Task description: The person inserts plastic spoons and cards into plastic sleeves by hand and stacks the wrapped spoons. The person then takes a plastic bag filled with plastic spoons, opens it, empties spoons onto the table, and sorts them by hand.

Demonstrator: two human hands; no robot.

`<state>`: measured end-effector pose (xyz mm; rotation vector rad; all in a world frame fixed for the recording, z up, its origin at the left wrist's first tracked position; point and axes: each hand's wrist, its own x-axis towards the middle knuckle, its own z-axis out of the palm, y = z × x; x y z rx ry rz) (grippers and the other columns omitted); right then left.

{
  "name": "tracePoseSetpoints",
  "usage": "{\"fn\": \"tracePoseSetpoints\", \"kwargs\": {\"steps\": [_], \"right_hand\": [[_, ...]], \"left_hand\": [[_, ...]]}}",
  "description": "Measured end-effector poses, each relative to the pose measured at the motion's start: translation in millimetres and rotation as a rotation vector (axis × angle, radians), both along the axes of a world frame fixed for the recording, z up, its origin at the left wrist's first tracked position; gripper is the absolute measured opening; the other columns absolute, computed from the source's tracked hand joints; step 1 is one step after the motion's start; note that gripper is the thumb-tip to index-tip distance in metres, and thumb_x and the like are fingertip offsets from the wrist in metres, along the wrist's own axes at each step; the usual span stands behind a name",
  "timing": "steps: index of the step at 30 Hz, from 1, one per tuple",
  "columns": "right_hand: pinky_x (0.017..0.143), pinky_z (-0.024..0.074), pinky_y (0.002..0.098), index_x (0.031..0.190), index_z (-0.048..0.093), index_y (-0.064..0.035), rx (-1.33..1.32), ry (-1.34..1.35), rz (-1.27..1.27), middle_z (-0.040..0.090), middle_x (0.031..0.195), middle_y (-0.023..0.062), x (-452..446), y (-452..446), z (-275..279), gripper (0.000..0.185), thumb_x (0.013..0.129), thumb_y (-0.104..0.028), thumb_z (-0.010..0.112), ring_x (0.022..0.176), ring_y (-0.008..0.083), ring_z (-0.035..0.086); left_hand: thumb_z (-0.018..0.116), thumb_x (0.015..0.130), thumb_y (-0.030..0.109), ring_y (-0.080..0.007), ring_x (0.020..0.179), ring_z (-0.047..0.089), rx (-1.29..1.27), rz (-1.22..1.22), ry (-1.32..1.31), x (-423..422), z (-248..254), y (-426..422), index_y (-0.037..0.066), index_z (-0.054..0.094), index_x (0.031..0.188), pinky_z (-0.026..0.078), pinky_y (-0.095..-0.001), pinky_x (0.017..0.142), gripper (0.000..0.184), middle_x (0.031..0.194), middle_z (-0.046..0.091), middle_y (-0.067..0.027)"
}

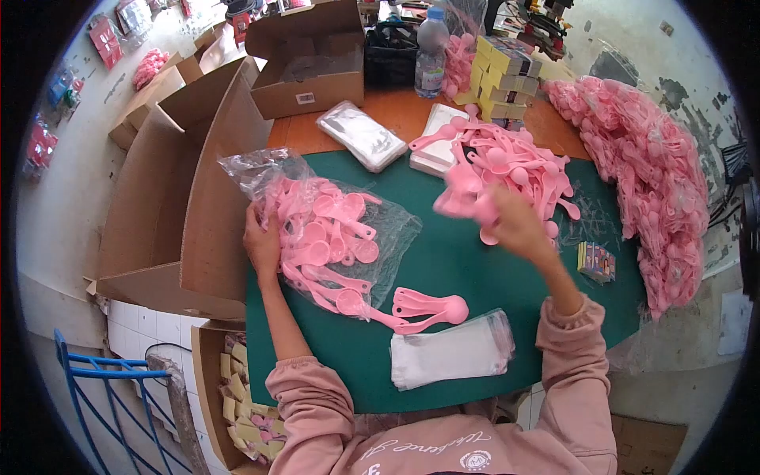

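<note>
My left hand [263, 239] is closed round the left side of a clear plastic bag [396, 237] filled with pink measuring spoons [318, 229]. Over the right part of the green mat, my right hand [507, 218] grips several pink spoons [465, 194], blurred by motion, beside a loose pile of pink spoons [526, 162]. Between my arms lie a few more pink spoons [431, 307], just above a stack of clear plastic sleeves [451, 351].
Cardboard boxes [150, 198] stand at the left. Farther back are packs of sleeves [362, 136], a water bottle [431, 55] and stacked yellow card packs [503, 79]. Bagged pink spoons [649, 174] line the right edge, near a small card stack [596, 262].
</note>
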<state>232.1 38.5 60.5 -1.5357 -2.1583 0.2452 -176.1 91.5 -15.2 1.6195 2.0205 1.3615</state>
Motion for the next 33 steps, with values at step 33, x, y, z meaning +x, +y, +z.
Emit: {"fn": "tracePoseSetpoints", "kwargs": {"steps": [33], "right_hand": [[0.052, 0.0346, 0.0259, 0.073, 0.055, 0.0018, -0.826, 0.444, 0.362, 0.047, 0.063, -0.0017, -37.4, -23.8, 15.1, 0.028, 0.068, -0.019, 0.073, 0.059, 0.0067, 0.040]], "left_hand": [[0.056, 0.083, 0.035, -0.0372, 0.107, 0.052, -0.006, -0.004, 0.015, -1.2, -2.0, 1.4, 0.003, 0.046, 0.120, 0.041, -0.0401, 0.088, 0.050, 0.115, 0.054, -0.0224]]}}
